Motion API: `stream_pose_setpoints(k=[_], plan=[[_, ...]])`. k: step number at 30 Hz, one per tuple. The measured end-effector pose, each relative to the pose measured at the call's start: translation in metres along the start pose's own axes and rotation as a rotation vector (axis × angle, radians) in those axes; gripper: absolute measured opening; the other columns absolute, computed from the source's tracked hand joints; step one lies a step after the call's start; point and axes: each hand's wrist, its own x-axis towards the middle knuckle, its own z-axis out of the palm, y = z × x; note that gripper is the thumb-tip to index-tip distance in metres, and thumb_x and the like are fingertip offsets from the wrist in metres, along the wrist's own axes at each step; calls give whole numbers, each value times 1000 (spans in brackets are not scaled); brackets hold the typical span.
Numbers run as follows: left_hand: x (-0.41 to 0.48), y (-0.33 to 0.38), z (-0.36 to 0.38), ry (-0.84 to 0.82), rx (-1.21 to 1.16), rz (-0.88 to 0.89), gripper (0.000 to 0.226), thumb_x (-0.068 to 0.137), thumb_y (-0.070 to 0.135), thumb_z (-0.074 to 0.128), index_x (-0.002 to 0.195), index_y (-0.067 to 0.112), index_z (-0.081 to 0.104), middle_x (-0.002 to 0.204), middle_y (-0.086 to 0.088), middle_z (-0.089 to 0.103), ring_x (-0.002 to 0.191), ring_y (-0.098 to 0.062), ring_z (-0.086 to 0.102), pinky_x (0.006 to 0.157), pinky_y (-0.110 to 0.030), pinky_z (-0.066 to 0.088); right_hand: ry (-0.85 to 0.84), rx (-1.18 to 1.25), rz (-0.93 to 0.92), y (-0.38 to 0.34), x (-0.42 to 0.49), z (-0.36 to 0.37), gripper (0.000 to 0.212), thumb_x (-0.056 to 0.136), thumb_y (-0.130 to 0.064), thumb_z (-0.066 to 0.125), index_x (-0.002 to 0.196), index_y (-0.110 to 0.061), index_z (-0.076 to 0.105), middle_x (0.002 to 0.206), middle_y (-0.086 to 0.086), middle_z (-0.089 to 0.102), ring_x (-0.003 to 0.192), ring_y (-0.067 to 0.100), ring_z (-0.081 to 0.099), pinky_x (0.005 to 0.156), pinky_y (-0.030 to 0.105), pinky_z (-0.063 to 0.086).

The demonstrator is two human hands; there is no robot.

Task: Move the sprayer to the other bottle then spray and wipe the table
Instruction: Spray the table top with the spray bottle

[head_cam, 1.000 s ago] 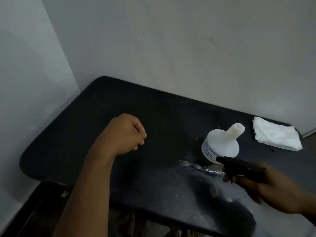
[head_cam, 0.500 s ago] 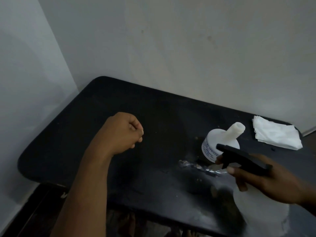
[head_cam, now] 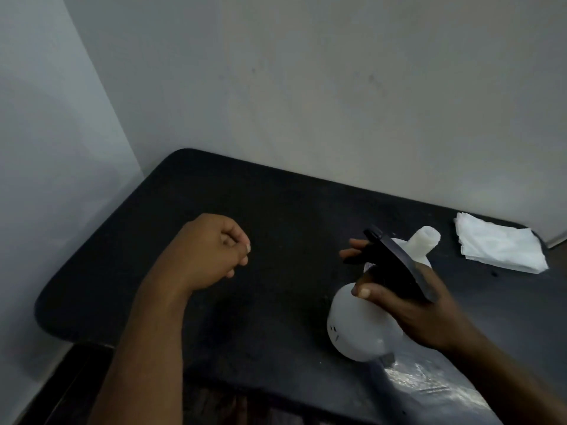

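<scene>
Right hand [head_cam: 429,314] fingers wrapped on sprayer [head_cam: 399,268], bottle [head_cam: 359,329] hanging below fingers, nozzle pointing up-left over worktop [head_cam: 214,194]. Left hand [head_cam: 211,253] fisted, empty, well left. Tissue [head_cam: 500,250] right of right fingers.

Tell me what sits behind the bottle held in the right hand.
Behind the held bottle stands a second white bottle, its open neck showing with no sprayer on it. The black sprayer and right hand cover most of its body. Farther right lie folded white tissues.

Left hand [head_cam: 211,250] fisted, seemingly empty; right hand [head_cam: 420,305] fingers [head_cam: 363,292] curled, gripping.
</scene>
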Motion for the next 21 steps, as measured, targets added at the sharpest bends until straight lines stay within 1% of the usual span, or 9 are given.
stream_pose_setpoints(k=[1,3,6,8,11,15,17,19,21], plan=[[0,-2,-3,26,-2,-4,11,87,18,65,77,23,69,66,9,74,45,-2,63,46,-15,43,-7,44,-3,3,2,1,44,81,-17,72,122,-12,60,120,-3,68,100,21,69,86,21,53],[0,-5,-7,68,-12,-1,10,86,20,67,77,22,69,66,11,73,44,-1,62,44,-12,42,-43,132,-20,4,2,-1,57,78,-20,78,131,-18,57,122,2,68,92,19,70,83,22,54],[1,-5,-9,141,-46,14,11,86,23,68,75,22,69,65,12,73,44,0,61,41,-11,41,-75,116,-40,8,-2,-7,62,68,-39,84,125,-34,62,117,2,71,95,19,71,83,29,56],[1,-2,-9,176,-55,15,12,87,26,67,76,23,68,66,14,73,44,0,61,47,-16,41,-56,19,-42,13,-11,-12,60,67,-44,83,123,-37,63,117,-3,71,103,19,69,87,30,56],[1,-1,-9,217,-78,7,12,87,26,68,76,22,69,65,14,73,44,0,61,50,-20,41,-4,-147,-65,16,-25,-20,53,71,-49,79,120,-37,63,115,-10,71,106,10,67,87,23,54],[2,0,-6,244,-91,13,13,85,26,69,73,23,69,63,15,72,47,-1,63,50,-22,43,69,-195,-49,19,-40,-28,44,75,-51,75,112,-27,68,109,-9,73,104,9,69,86,29,57],[3,-1,-6,256,-92,14,15,84,27,69,69,25,68,61,16,72,45,-4,64,52,-24,43,72,-247,-63,18,-48,-32,38,79,-50,72,113,-35,67,112,-18,71,103,2,68,86,20,55],[5,-2,-5,262,-104,23,12,83,29,70,71,31,69,60,16,72,42,-5,63,53,-25,44,44,-407,-114,14,-59,-41,35,83,-46,69,117,-44,63,117,-28,66,101,-7,66,80,9,52],[5,-2,-4,272,-104,39,14,83,30,70,78,43,66,60,18,71,41,-5,62,53,-26,46,-47,-507,-108,13,-72,-57,31,86,-36,71,116,-40,66,116,-27,66,98,-7,67,77,11,53]])
